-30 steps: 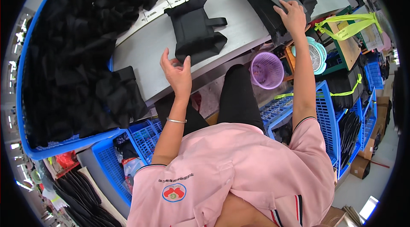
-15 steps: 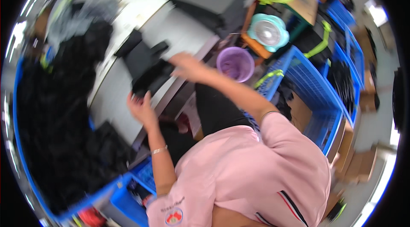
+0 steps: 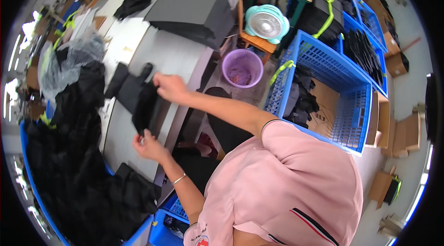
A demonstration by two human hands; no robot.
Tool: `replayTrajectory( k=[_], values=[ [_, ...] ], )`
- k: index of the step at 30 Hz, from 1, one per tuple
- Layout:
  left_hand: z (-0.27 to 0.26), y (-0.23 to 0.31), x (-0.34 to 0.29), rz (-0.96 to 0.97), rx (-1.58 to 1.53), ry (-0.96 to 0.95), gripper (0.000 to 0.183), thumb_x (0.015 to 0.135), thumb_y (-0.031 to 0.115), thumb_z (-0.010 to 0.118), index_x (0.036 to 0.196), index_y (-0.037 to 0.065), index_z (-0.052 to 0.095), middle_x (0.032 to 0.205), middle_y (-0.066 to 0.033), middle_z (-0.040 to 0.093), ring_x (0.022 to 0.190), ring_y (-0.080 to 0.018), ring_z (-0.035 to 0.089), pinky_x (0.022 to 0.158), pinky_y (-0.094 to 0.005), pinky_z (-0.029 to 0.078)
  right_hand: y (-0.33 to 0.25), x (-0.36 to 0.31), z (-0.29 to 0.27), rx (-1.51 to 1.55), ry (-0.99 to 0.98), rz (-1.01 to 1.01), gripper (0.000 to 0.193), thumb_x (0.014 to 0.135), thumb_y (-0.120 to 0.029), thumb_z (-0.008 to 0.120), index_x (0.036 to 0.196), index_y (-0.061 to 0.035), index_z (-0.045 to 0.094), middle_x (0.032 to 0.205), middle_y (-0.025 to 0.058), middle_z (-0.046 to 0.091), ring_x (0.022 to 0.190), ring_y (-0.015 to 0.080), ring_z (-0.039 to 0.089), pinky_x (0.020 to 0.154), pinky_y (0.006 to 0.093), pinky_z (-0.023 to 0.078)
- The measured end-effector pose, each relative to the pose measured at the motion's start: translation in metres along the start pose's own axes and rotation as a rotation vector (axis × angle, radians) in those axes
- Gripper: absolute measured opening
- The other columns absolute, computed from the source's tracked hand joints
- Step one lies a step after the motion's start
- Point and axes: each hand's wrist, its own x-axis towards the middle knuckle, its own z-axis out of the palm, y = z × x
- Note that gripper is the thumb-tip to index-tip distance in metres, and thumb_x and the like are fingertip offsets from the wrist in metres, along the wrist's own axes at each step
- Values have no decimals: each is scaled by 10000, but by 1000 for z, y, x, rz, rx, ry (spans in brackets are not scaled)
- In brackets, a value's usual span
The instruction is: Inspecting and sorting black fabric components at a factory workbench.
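A black fabric piece [image 3: 128, 89] with stubby strap-like ends lies on the grey table [image 3: 122, 139], its near side lifted a little. My left hand [image 3: 150, 147] pinches its lower corner between thumb and fingers. At the upper right side of the cloth, my right hand [image 3: 171, 88] is closed on the edge, its fingertips partly hidden. A bracelet circles my left wrist.
Left of the table is a blue bin heaped with black cloth [image 3: 69, 162]. Stacks of dark grey panels [image 3: 189, 12] stand at the far end. To the right are a purple basket [image 3: 243, 68], a turquoise fan [image 3: 267, 24] and a blue crate [image 3: 356, 112].
My right hand, apart from the cloth before, has come in and closed on its edge. My left hand now pinches the lower corner. The whole view has shifted and sharpened.
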Motion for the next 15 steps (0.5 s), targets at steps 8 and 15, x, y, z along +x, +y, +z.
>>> replayTrajectory(
  k=[8,15],
  values=[
    [0,14,-19,-23,-23,-89,429,887,48,716,1266,-1,522,1174,-93,574,682,-63,536,626,-221,441,-9,22,-86,-405,192,-385,487,763,-212,780,1187,-95,570,1017,98,610,916,313,624,739,405,497],
    [-11,34,-41,18,127,-43,468,944,163,684,1348,18,495,1286,-71,571,944,-165,606,720,-281,479,19,119,-177,-991,192,-92,350,739,-419,791,909,-118,733,1038,101,629,1066,293,574,812,454,444]
  ],
)
